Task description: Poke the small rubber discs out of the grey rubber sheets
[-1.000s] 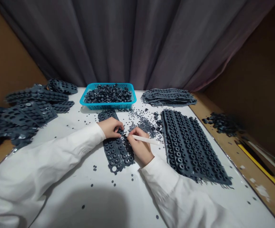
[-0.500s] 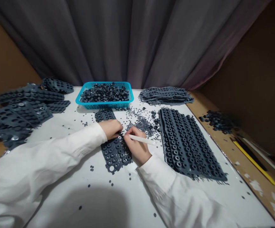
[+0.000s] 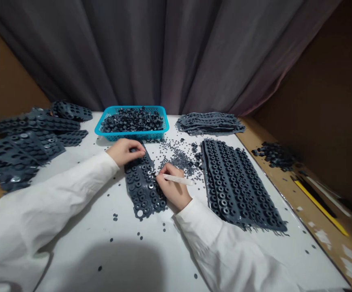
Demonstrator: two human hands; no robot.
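Seemingly partway, my right hand pinches a stick, grip unclear in my left hand, rings remaining in the sheet, pieces filling the eleven-o'clock basket.

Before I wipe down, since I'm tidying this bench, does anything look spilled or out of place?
Yes: small dark discs lie strewn over the white tabletop, densest just beyond the right hand, loose rather than contained like the pieces in the blue basket. White scraps also litter the brown surface.
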